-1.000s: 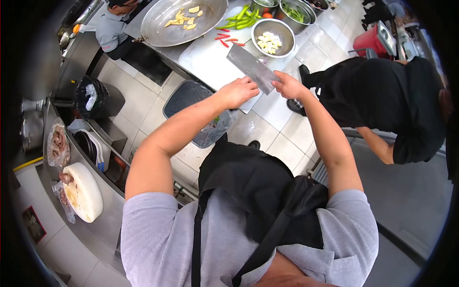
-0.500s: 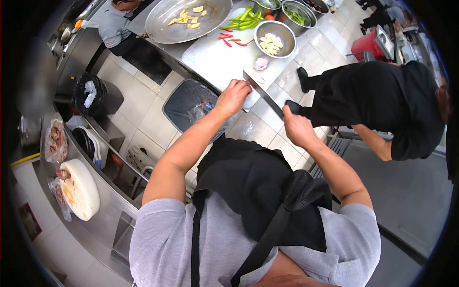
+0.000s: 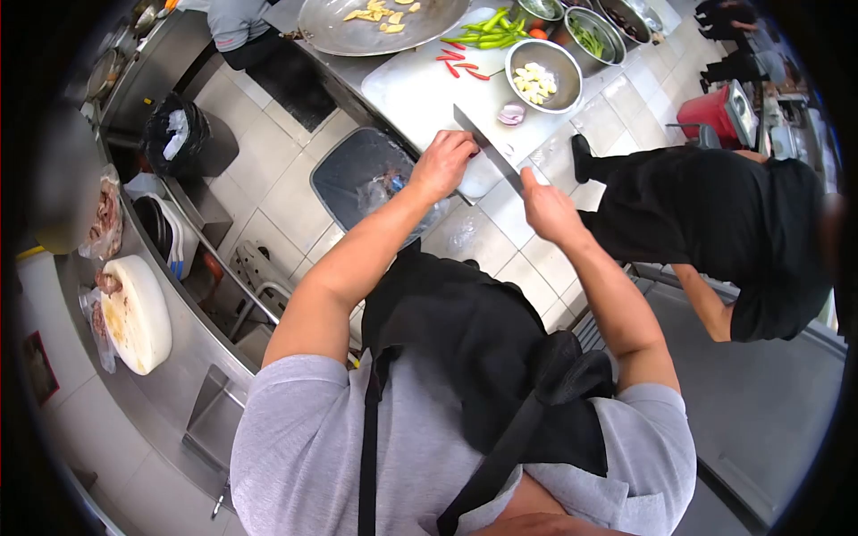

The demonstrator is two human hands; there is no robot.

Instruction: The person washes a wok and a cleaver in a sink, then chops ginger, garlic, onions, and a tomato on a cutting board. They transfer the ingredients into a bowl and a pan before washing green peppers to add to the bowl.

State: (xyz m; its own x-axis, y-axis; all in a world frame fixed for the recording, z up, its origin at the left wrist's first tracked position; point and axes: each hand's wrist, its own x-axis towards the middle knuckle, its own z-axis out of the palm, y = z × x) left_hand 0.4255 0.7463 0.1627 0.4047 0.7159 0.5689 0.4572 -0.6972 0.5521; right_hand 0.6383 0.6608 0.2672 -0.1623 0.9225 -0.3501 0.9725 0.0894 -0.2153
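My right hand [image 3: 549,207] is closed around the handle of a kitchen knife [image 3: 491,150], whose long blade points up and left over the white cutting board [image 3: 402,94]. On the left side of the blade, my left hand [image 3: 444,164] is closed with curled fingertips. A small purple edge of red onion shows at those fingertips; most of the piece is hidden. Beyond the knife lies another red onion piece [image 3: 511,113]. Peeled garlic cloves [image 3: 534,85] fill part of a steel bowl [image 3: 572,94] on the board.
Red chili pieces [image 3: 451,64] and green chilies [image 3: 492,36] lie farther back, beside a large metal pan [image 3: 335,37]. Below the board's edge stands a grey bin [image 3: 335,183]. A co-worker in a black apron [image 3: 684,210] stands close on the right.
The view has shifted, so the board and bowls sit slightly lower and farther right. The knife and my right hand have moved closer to my left hand.
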